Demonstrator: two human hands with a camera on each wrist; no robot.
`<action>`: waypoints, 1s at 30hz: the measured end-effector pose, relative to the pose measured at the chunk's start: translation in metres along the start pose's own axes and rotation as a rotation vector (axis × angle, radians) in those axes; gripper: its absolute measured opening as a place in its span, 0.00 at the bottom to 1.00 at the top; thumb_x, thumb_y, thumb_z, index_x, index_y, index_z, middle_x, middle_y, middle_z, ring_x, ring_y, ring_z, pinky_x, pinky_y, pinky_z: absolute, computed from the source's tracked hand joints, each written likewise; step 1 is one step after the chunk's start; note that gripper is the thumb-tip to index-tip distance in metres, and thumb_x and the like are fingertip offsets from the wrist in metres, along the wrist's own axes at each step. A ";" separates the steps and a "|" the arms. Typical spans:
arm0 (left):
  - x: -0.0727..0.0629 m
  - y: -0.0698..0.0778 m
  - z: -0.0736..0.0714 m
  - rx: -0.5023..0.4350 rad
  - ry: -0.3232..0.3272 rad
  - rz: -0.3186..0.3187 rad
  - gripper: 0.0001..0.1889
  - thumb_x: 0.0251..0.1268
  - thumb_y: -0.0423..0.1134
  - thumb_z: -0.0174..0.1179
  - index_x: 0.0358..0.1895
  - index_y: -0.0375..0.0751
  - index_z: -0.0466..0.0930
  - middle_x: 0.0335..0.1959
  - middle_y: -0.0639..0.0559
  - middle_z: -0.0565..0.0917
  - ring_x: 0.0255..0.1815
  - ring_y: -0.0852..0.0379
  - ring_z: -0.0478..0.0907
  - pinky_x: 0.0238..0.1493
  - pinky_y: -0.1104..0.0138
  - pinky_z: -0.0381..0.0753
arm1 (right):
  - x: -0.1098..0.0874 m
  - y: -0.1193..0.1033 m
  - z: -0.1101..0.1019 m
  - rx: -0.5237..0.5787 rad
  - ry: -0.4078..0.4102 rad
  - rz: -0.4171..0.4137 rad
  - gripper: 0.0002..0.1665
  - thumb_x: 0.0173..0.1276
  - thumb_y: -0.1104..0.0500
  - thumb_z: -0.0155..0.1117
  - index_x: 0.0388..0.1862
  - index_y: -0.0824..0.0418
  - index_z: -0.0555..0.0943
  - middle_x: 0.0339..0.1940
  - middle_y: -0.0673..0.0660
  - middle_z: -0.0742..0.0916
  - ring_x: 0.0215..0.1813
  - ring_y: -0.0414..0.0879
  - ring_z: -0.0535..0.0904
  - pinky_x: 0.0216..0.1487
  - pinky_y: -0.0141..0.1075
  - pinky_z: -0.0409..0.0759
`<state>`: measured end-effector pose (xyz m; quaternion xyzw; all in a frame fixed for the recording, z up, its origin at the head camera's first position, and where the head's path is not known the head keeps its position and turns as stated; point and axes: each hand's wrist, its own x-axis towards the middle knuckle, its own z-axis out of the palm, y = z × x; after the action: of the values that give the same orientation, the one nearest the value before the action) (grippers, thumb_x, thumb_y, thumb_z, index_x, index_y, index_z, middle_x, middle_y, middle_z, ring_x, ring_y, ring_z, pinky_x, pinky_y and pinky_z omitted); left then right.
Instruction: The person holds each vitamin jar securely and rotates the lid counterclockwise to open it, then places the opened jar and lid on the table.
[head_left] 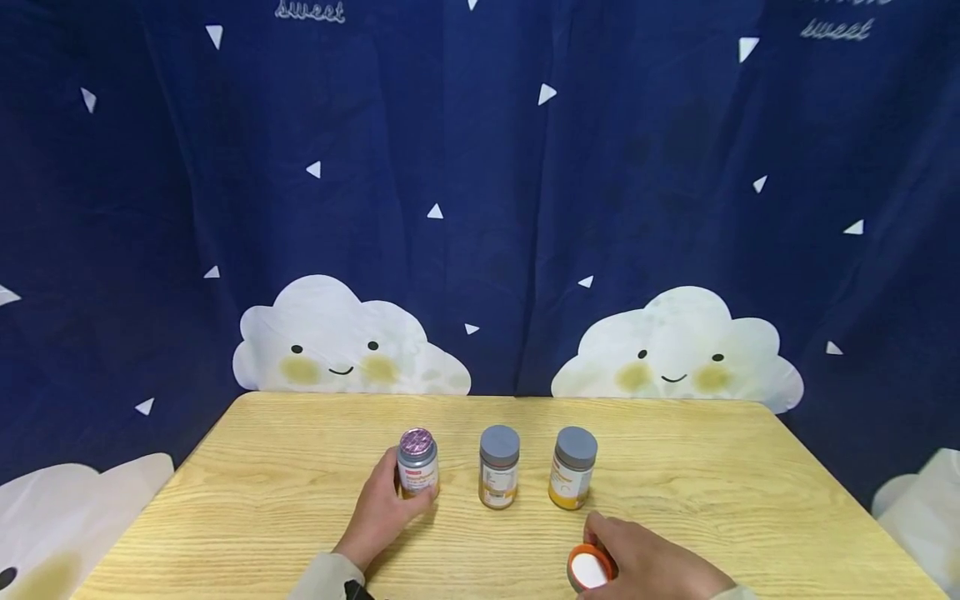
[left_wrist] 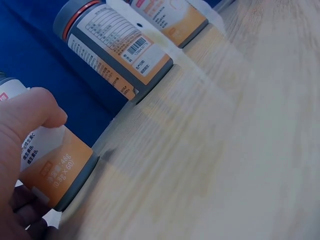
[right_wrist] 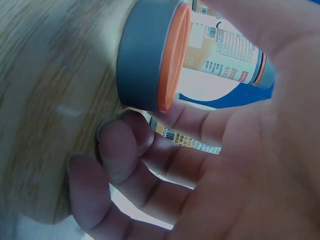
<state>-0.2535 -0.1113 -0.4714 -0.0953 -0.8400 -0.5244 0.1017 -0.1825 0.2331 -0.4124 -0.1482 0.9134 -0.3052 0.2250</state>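
Note:
In the head view my left hand (head_left: 380, 510) holds a supplement bottle (head_left: 417, 477) standing upright on the table, thumb in front and fingers behind. That bottle has no cap on, and a shiny pinkish foil seal covers its mouth. The left wrist view shows the orange-and-white label of the same bottle (left_wrist: 62, 165) beside my thumb. Near the front edge, my right hand (head_left: 648, 560) grips a grey screw cap (head_left: 588, 571), its orange-rimmed, white-lined inside facing up. The right wrist view shows the cap (right_wrist: 145, 55) low over the wood, with several fingers curled below it.
Two capped bottles stand upright to the right of the held one: a middle bottle (head_left: 498, 468) and a right bottle (head_left: 572, 469), which is just beyond my right hand. The wooden table (head_left: 300, 467) ends at a dark blue curtain (head_left: 480, 167) with clouds printed on it.

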 end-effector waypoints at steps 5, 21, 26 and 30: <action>-0.004 0.001 -0.007 -0.059 0.011 -0.015 0.38 0.53 0.41 0.72 0.65 0.36 0.63 0.55 0.44 0.74 0.61 0.45 0.72 0.65 0.52 0.67 | 0.001 -0.002 0.002 0.009 -0.001 -0.007 0.24 0.54 0.43 0.74 0.40 0.53 0.74 0.32 0.49 0.79 0.34 0.45 0.75 0.35 0.37 0.74; -0.051 0.015 -0.020 -0.147 0.213 -0.140 0.24 0.58 0.30 0.66 0.57 0.36 0.70 0.47 0.43 0.76 0.48 0.53 0.73 0.49 0.70 0.77 | -0.002 0.000 0.000 -0.010 -0.001 -0.029 0.25 0.54 0.44 0.74 0.41 0.54 0.73 0.31 0.49 0.79 0.33 0.45 0.74 0.33 0.36 0.72; -0.066 0.027 -0.011 -0.314 0.189 -0.124 0.17 0.58 0.26 0.65 0.50 0.32 0.73 0.42 0.42 0.77 0.41 0.57 0.75 0.39 0.71 0.79 | -0.001 0.000 0.001 -0.005 0.001 -0.004 0.26 0.53 0.44 0.76 0.41 0.55 0.73 0.32 0.50 0.79 0.34 0.46 0.74 0.34 0.39 0.73; -0.074 0.034 0.002 -0.409 0.050 -0.066 0.19 0.58 0.26 0.64 0.52 0.29 0.71 0.44 0.36 0.77 0.43 0.53 0.77 0.41 0.68 0.81 | -0.001 -0.001 0.001 -0.015 0.007 -0.032 0.25 0.52 0.46 0.76 0.40 0.53 0.73 0.31 0.49 0.79 0.33 0.45 0.74 0.34 0.37 0.72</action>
<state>-0.1737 -0.0986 -0.4632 -0.0734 -0.7160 -0.6892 0.0837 -0.1810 0.2324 -0.4124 -0.1633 0.9140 -0.3022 0.2160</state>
